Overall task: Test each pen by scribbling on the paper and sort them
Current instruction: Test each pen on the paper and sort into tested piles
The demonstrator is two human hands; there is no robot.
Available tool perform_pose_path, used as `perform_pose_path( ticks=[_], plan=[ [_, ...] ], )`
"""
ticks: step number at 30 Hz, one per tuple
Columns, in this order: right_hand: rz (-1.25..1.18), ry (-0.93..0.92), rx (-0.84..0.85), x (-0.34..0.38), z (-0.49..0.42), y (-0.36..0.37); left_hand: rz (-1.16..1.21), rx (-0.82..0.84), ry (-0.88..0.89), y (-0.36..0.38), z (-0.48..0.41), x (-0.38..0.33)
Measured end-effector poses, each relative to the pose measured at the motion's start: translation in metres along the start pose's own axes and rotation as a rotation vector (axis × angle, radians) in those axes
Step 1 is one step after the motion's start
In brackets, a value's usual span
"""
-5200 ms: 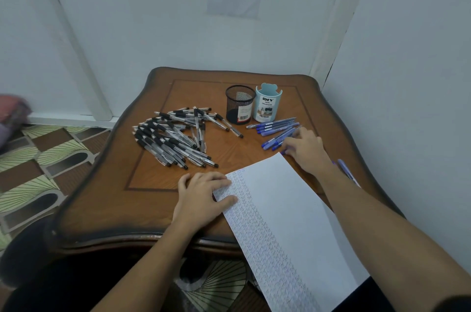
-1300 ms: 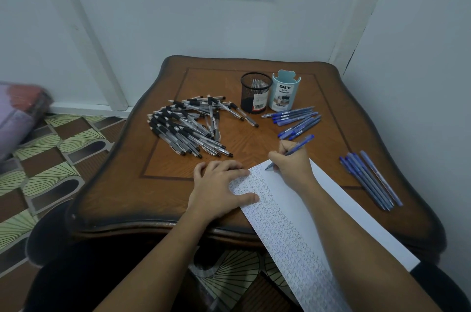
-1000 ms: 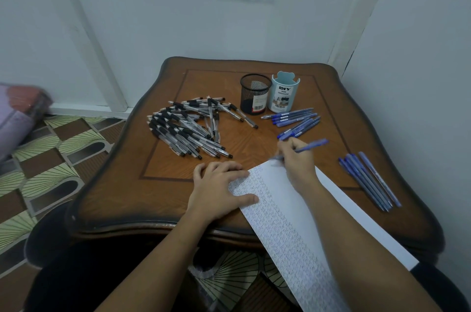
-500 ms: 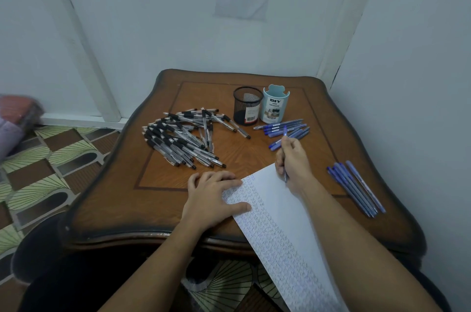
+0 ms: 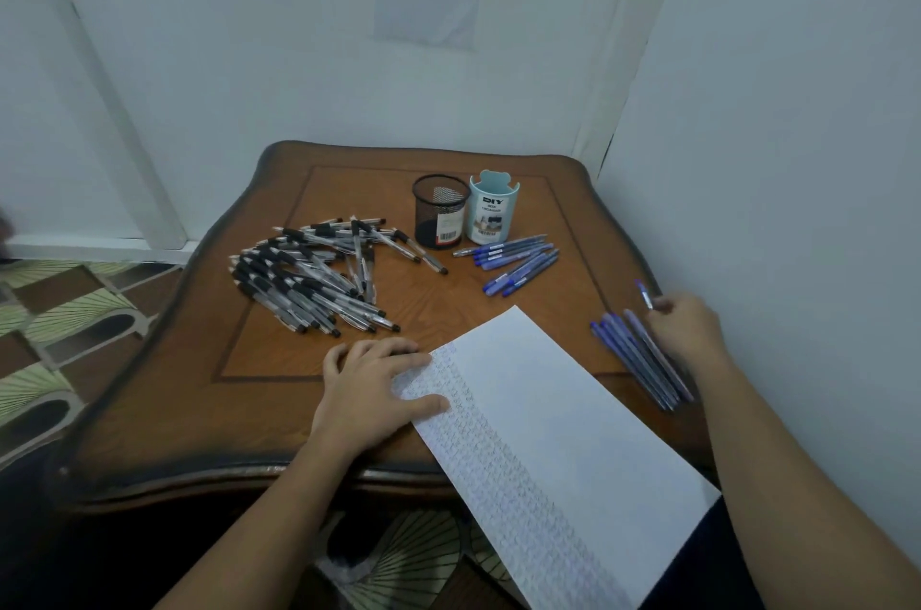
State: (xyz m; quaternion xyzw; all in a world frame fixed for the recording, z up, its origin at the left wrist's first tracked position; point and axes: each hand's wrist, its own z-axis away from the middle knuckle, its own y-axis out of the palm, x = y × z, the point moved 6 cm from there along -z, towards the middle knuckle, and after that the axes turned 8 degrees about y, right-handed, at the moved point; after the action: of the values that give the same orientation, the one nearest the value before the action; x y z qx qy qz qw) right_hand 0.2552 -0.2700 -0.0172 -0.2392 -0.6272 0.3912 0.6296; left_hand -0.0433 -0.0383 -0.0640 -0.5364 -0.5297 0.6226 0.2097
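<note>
The just-tested blue pen (image 5: pixel 644 294) is pinched by the right hand (image 5: pixel 688 330) beside the sorted blue pens (image 5: pixel 640 363), the paper (image 5: pixel 538 410) pressed under the flat left hand (image 5: pixel 371 385).

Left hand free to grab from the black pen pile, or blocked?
Probably yes. The left hand lies flat on the paper edge, holding nothing; the black pen pile sits just beyond it, with only bare table between. Lifting it would release the paper.
</note>
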Motion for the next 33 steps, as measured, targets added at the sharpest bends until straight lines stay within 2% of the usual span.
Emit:
perform_pose_path(
  ticks=[9,12,15,18,23,25,33],
  plan=[
    [0.104,0.04,0.071,-0.019,0.001,0.004,-0.004,-0.041,0.005,0.002,0.001,0.0],
    [0.137,0.003,-0.031,-0.014,0.0,0.001,-0.003,-0.038,0.005,0.001,0.001,0.0],
    [0.176,-0.157,-0.141,0.013,0.001,0.007,-0.003,-0.033,0.003,0.002,0.0,0.0],
    [0.278,-0.36,-0.072,0.053,0.007,0.036,0.004,-0.04,0.004,0.002,0.0,0.001],
    [0.433,-0.579,0.118,0.101,0.02,0.095,0.001,-0.039,0.015,0.002,0.0,0.001],
    [0.421,-0.574,0.166,0.107,0.018,0.108,-0.003,-0.031,0.011,0.002,0.0,0.001],
    [0.403,-0.595,0.186,0.115,0.011,0.116,0.0,-0.01,0.013,0.003,-0.001,0.002]
  ],
)
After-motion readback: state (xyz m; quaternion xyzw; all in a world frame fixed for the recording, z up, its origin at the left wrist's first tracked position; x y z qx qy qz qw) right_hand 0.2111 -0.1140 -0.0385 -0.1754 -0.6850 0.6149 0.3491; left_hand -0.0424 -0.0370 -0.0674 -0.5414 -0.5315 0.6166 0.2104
